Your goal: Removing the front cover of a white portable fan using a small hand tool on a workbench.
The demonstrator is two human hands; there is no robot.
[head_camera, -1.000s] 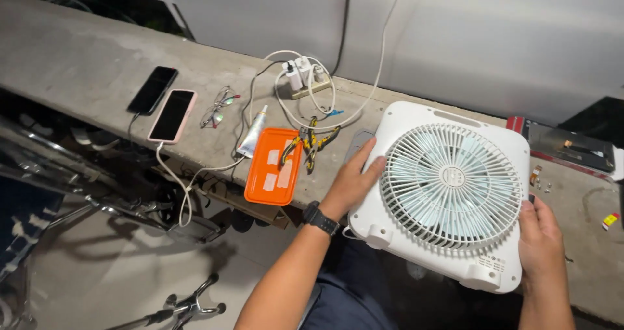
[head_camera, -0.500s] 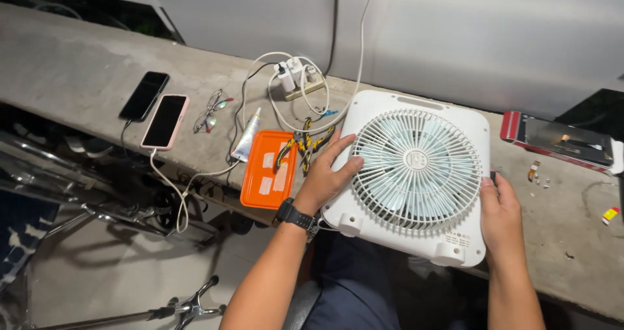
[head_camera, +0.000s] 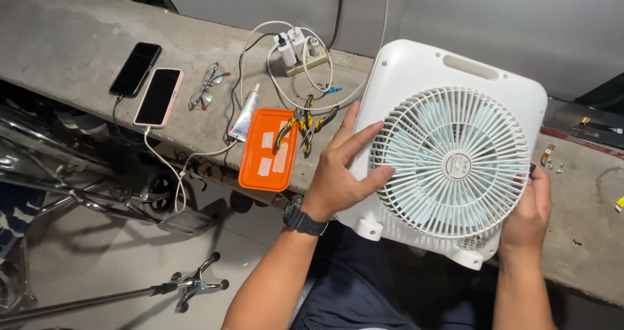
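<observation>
A white square box fan (head_camera: 455, 148) with a round pale-blue grille is tilted up off the grey concrete counter (head_camera: 78, 50), its face toward me. My left hand (head_camera: 341, 171), with a black watch at the wrist, grips the fan's left edge, fingers spread over the grille. My right hand (head_camera: 530, 210) holds the fan's lower right edge. An orange flat lid (head_camera: 268, 149) lies just left of my left hand at the counter's front edge. Yellow-and-black pliers (head_camera: 305, 125) lie beside it.
On the counter lie a black phone (head_camera: 135, 68), a pink-cased phone (head_camera: 158, 97), eyeglasses (head_camera: 207, 87), a glue tube (head_camera: 245, 114) and a power strip (head_camera: 298, 52) with white cables. Small screws (head_camera: 552, 164) sit at the right. A metal stand (head_camera: 188, 283) lies on the floor.
The fan has been lifted and tilted toward me, so it looks larger. My left hand's fingers have slid onto the grille. Both hands keep hold of its edges.
</observation>
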